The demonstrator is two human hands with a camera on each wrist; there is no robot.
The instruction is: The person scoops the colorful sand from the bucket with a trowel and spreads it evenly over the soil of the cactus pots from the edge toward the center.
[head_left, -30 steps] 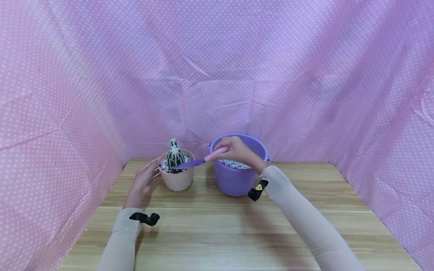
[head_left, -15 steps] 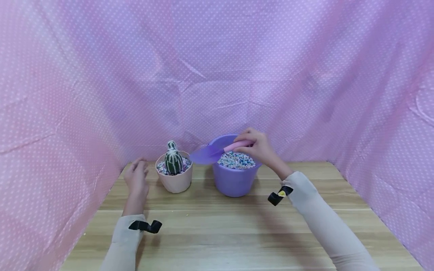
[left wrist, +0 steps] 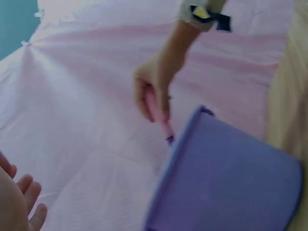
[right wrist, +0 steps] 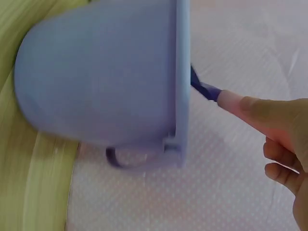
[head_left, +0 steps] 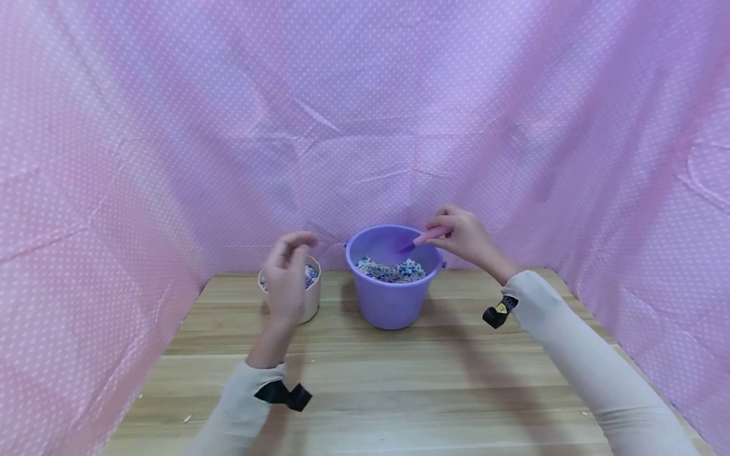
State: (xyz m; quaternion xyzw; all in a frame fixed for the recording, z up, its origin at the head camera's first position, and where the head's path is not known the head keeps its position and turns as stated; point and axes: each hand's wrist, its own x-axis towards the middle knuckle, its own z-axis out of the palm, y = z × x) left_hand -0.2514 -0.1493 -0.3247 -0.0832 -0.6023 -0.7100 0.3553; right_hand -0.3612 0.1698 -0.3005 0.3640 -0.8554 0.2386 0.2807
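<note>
My right hand point(head_left: 464, 237) grips the pink handle of a small purple trowel point(head_left: 426, 237), whose blade dips into the purple bucket point(head_left: 392, 304). Small multicoloured pebbles point(head_left: 393, 271) lie inside the bucket. In the right wrist view the thumb lies along the trowel's handle point(right wrist: 233, 102), above the bucket's rim. My left hand point(head_left: 287, 278) is raised in front of the cream flowerpot point(head_left: 310, 303), fingers loosely bent and holding nothing. Pebbles show at the pot's rim, while the cactus is hidden behind that hand. Left fingertips point(left wrist: 33, 195) appear at the left wrist view's lower left.
Both containers stand toward the back of the wooden table point(head_left: 365, 386). Pink polka-dot cloth point(head_left: 365, 139) hangs behind and at both sides. A few pale bits point(head_left: 187, 418) lie scattered on the tabletop. The bucket's handle point(right wrist: 130, 163) hangs at its side.
My right hand has carried the trowel from over the flowerpot back to the right, its blade now in the bucket. My left hand has left the pot's side and swung right, covering the cactus.
</note>
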